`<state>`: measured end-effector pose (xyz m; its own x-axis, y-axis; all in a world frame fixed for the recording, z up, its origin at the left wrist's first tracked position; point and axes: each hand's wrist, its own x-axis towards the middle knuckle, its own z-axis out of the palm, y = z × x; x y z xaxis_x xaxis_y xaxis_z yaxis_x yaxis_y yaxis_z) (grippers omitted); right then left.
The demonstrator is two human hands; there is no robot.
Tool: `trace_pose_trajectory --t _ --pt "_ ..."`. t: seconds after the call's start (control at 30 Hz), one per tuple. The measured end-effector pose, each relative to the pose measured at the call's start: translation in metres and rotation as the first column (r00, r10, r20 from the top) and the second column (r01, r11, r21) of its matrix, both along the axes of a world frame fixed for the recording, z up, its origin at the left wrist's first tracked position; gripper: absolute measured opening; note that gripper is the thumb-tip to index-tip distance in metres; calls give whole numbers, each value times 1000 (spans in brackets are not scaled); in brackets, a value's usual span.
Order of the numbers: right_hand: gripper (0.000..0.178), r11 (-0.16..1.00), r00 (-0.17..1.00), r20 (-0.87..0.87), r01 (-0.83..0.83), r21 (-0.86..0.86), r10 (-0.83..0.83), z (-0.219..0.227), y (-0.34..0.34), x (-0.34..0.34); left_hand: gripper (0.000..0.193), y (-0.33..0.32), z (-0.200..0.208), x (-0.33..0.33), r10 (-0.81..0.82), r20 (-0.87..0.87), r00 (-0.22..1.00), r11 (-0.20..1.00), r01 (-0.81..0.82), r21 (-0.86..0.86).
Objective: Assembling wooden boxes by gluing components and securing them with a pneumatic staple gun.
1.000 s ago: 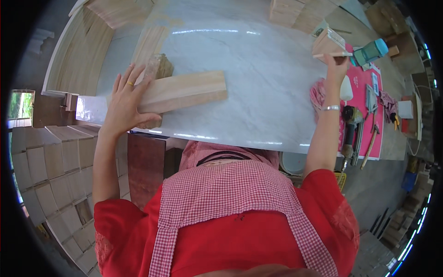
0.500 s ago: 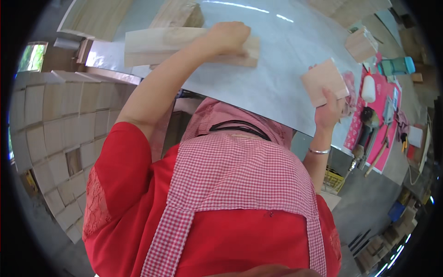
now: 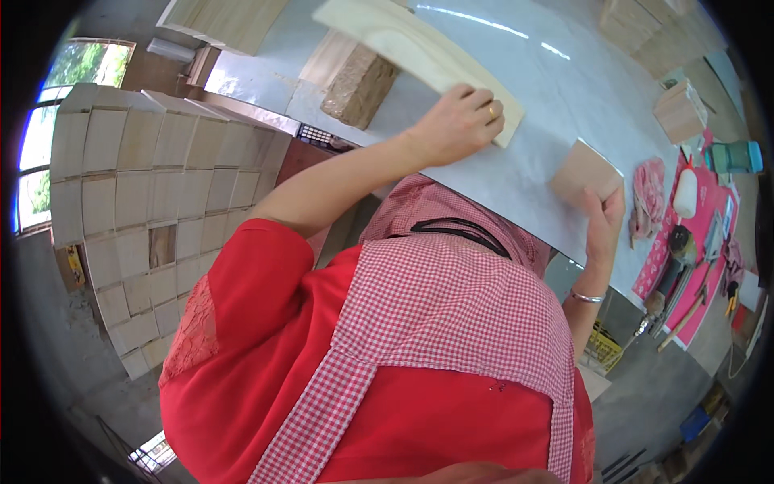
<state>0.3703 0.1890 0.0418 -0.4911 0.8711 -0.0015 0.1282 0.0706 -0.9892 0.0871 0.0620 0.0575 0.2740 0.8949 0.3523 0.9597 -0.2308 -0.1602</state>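
My left hand (image 3: 458, 127) is closed on the near end of a long, pale wooden board (image 3: 419, 50), which slants away to the upper left above the white tabletop (image 3: 516, 97). A ring shows on one finger. My right hand (image 3: 603, 222) grips a small, flat, square tan piece (image 3: 587, 173), thumb on its upper face. Whether that piece is wood or sandpaper, I cannot tell. Left of the board, a block with a rough brown end (image 3: 359, 87) lies on the table. A bundled pink cloth (image 3: 648, 198) lies to the right of my right hand.
On a pink mat at the right are a white bottle (image 3: 686, 194), a brush (image 3: 681, 240) and several tools. Beyond stand a wooden block (image 3: 680, 111) and a teal container (image 3: 734, 157). Stacked wooden boxes (image 3: 153, 189) rise at the left; a yellow crate (image 3: 601, 348) sits below the table.
My left hand has moved the board from lying level across the table to a raised slant, with its far end swung away. My right hand still holds the square piece. The view has shifted.
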Motion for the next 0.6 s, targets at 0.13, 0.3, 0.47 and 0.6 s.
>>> trace_pose_trajectory --t 0.13,0.3,0.47,0.6 --pt "33 997 991 -135 -30 -70 20 -6 -4 4 32 -6 10 13 -34 300 953 999 31 15" --pt "45 989 941 -325 -129 -76 98 -5 -19 -25 38 -3 20 63 50 876 479 995 55 -87" --pt "53 980 994 -105 37 197 -16 12 -39 -62 44 9 26 79 384 836 392 886 100 -454" --pt "55 999 998 -58 -4 35 7 14 -50 -61 49 8 4 92 135 672 728 980 3 -200"
